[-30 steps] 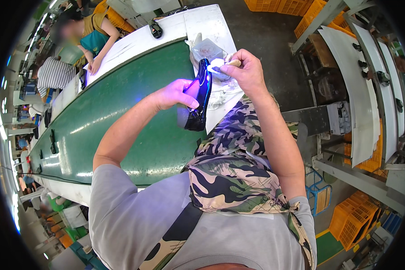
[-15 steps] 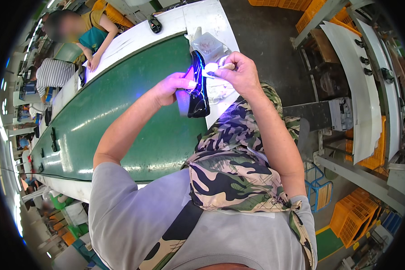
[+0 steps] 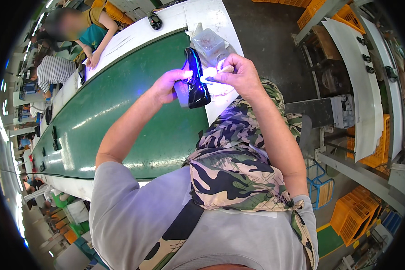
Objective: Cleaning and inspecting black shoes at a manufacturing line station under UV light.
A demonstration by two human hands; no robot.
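Note:
My left hand (image 3: 165,85) grips a glossy black shoe (image 3: 199,93), its thumb pressed on the side of it. The shoe is held up over the edge between the green belt (image 3: 135,112) and the white tabletop. My right hand (image 3: 245,77) is close to the shoe's right side, its fingers pinched on a small pale wad (image 3: 209,72). Bright violet light washes out the wad, so its material is unclear. Beyond the hands, a clear plastic tub (image 3: 209,41) stands with crumpled clear plastic around it.
A white border (image 3: 207,15) runs along the belt, with a black shoe (image 3: 155,20) on it. At the far left a co-worker (image 3: 96,31) leans on this border. Orange crates (image 3: 353,211), a blue-framed stool (image 3: 320,186) and a white shelf (image 3: 357,94) with dark shoes are to my right.
The shoe has moved slightly away from me and turned a little in my left hand. My right hand stays beside it, with the pale wad still pinched.

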